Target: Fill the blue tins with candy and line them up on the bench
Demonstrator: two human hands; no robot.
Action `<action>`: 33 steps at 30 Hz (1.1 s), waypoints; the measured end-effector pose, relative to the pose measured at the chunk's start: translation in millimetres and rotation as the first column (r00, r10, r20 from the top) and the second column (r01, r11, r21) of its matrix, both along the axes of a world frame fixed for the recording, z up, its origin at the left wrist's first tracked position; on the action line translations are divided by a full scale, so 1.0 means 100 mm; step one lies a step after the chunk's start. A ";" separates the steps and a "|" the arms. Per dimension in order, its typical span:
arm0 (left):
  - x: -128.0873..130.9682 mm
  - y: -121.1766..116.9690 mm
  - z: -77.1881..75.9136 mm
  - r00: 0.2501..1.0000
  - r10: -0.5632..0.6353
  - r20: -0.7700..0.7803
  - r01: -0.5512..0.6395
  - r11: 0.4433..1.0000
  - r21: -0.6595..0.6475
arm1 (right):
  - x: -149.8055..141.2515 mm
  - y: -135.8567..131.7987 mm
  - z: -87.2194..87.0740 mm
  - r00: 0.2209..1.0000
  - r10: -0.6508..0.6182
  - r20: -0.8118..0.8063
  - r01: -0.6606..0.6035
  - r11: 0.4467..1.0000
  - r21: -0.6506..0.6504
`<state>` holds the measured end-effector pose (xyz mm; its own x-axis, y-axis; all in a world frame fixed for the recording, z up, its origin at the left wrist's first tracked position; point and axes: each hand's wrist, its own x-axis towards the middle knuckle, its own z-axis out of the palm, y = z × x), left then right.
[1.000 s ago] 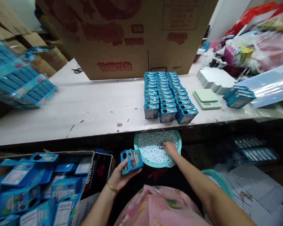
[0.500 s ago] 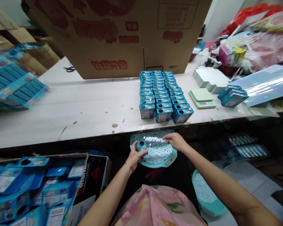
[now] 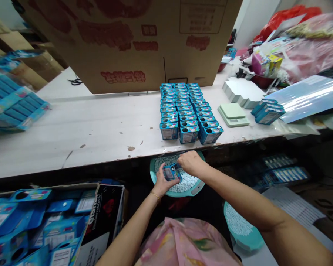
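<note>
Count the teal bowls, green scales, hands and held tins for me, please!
Teal plastic bowls: 2
Pale green plastic scale: 1
Left hand and right hand: 2
Blue metal tin held in the left hand: 1
Total: 6

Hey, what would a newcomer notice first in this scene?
The eye falls first on the block of blue tins standing in neat rows on the white table, in front of a huge printed cardboard carton. Below the table edge, a teal basin of small white pellets stands out, with the left hand gripping a blue tin over it and the right hand right beside that tin.
</note>
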<state>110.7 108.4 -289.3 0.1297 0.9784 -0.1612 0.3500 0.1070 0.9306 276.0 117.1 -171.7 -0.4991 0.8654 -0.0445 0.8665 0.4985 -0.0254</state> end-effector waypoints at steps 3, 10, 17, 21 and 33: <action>-0.12 0.00 0.09 0.985 -0.136 -0.101 0.139 0.990 0.021 | 0.01 0.01 0.02 0.993 0.121 0.000 -0.121 0.992 0.024; -0.16 0.03 0.14 0.968 -0.251 -0.018 0.252 0.965 0.073 | 0.18 -0.19 0.25 0.988 0.156 0.014 -0.156 0.978 0.135; -0.28 0.15 -0.13 0.968 0.098 0.231 -0.086 0.994 -0.062 | 0.76 -0.10 -0.56 0.931 -0.359 0.058 0.362 0.931 -0.044; -0.07 0.20 -0.25 0.887 0.228 0.402 -0.144 0.963 -0.229 | 0.30 -0.04 -1.27 0.875 -0.475 -0.090 0.443 0.862 -0.244; -0.33 0.07 -0.01 0.943 0.150 0.296 -0.153 0.988 -0.013 | 0.27 0.09 -1.50 0.756 -0.553 -0.350 0.412 0.818 -0.401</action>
<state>77.9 115.1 -290.5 0.0198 0.9916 -0.1280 0.0394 0.1271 0.9911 302.9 126.1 -321.8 -0.0432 0.9767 -0.2101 0.8477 -0.0755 -0.5252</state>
